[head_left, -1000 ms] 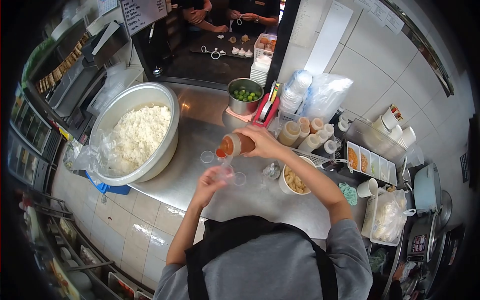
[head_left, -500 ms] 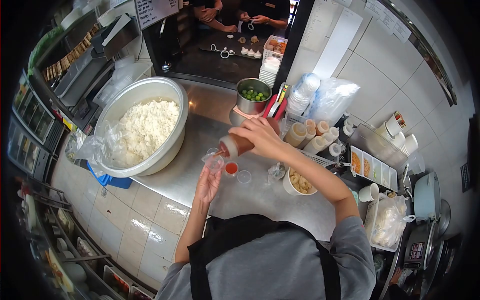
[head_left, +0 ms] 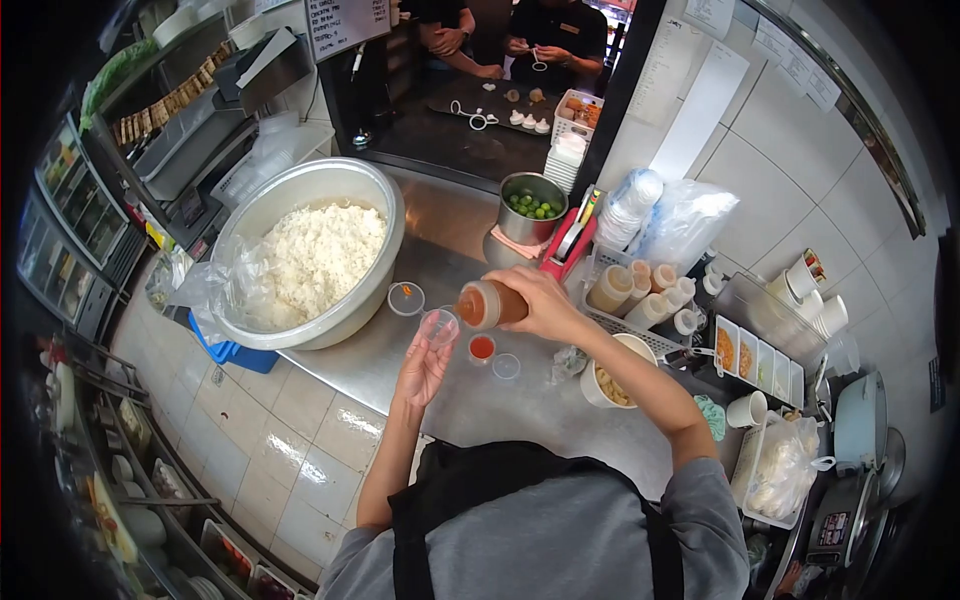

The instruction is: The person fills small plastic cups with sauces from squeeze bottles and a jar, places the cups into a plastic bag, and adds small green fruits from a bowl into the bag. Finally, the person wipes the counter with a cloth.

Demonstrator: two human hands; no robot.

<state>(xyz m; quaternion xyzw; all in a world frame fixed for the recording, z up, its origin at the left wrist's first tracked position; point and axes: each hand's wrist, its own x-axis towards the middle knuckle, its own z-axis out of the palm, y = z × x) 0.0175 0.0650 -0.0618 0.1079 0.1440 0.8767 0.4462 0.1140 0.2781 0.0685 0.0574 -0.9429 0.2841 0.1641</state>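
My left hand holds up a small clear plastic cup above the steel counter. In my right hand is a squeeze bottle of reddish-brown sauce, tipped on its side with its nozzle end close to the cup. Just below the bottle a small cup of red sauce stands on the counter, with a clear round lid beside it. Another clear round piece with orange bits lies near the big bowl.
A large bowl of rice stands at the left. Behind are a pot of green limes and a red tape dispenser. To the right are sauce bottles, a tub of pale food and a topping tray. Two people stand beyond the opening.
The bottle has drawn slightly back from the cup and lies more level. The view has shifted, moving the scene rightward, and the round piece with orange bits now shows fully.
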